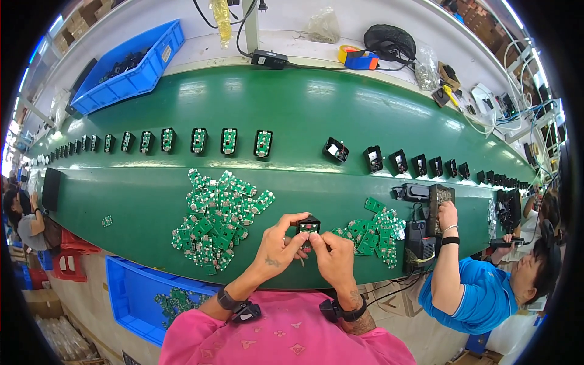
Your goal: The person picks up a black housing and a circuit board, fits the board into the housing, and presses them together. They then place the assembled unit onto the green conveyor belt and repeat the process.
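In front of my chest I hold a small black plastic housing with a circuit board at its open side. My left hand is closed around the housing from the left, its thumb at the board. From the right, my right hand presses its thumb and fingers against the same piece. A large heap of green circuit boards lies left of my hands. Close to my right hand sits a smaller heap of boards.
Black housings with boards line the green bench leftward; housings with wires run right. A co-worker in a blue shirt reaches into a parts tray. Blue bins stand upper left and below the bench.
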Tool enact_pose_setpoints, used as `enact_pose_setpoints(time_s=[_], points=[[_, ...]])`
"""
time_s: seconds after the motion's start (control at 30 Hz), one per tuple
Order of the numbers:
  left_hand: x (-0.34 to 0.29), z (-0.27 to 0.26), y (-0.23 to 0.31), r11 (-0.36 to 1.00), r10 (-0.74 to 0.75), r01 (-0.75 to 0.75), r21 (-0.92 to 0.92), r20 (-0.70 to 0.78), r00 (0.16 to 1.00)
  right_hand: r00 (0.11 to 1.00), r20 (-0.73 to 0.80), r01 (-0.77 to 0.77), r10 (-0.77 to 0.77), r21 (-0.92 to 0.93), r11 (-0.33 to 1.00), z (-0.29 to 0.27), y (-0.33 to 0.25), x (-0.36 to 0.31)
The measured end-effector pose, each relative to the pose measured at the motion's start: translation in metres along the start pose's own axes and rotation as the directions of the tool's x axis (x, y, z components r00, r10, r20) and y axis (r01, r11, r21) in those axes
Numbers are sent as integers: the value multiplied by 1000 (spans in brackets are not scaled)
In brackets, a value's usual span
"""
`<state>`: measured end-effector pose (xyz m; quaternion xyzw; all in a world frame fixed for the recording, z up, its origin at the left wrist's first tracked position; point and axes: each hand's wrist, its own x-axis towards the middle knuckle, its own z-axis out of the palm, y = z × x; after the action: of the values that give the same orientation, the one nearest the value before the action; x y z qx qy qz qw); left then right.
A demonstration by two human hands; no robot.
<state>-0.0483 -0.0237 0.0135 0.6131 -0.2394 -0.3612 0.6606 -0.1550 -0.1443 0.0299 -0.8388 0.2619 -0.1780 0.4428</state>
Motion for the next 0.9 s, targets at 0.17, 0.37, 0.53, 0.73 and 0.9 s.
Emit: enact_pose_setpoints(time_s=[0.17,0.37,0.53,0.73,0.9], points=[[1,1,-4,999,-9,10,41,-16,1000,999,-44,-14,12,-40,999,4,3,-1],[-1,-1,-7,999,-41,42,14,-47,998,1000,-8,18,-19,-179,984,4,2,0],[1,1,-1,998,-55,55,-8,-21,998,998,-26,-60,59,-19,998,11,3,1],[-3,3,-3,999,0,2,40,-47,999,996,87,16,-32,169,986,17,9,0],[-8,5,-11,853,439,-400,335,-49,897,946,-48,323,-320,179,929,16,16,-1]])
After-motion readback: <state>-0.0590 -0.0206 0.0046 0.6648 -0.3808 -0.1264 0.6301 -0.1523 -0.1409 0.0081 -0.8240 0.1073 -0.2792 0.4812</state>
